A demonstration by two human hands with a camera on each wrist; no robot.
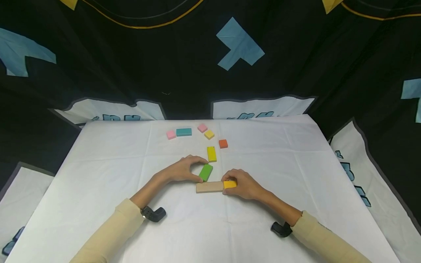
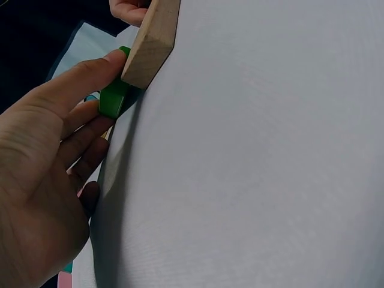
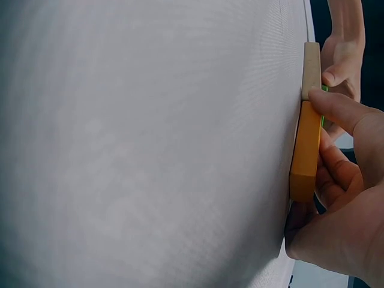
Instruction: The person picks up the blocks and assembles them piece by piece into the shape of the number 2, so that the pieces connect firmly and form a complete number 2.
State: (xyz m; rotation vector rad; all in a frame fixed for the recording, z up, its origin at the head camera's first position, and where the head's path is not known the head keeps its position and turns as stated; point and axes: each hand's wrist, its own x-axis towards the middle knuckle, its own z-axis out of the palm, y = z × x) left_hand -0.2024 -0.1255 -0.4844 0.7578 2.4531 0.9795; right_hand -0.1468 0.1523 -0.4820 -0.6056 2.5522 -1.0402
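Note:
My left hand holds a green block by its ends, thumb at the near end and index finger at the far end. In the left wrist view the thumb lies against the green block, close to the end of a plain wooden block. That long wooden block lies crosswise on the table, just below the green one. At its right end is a yellow-orange block, pinched by my right hand. The right wrist view has the yellow-orange block end to end with the wooden one.
Beyond the hands lie a yellow block, an orange block, a small yellow block, a teal block and two pink blocks. White cloth covers the table, and a dark curtain hangs behind.

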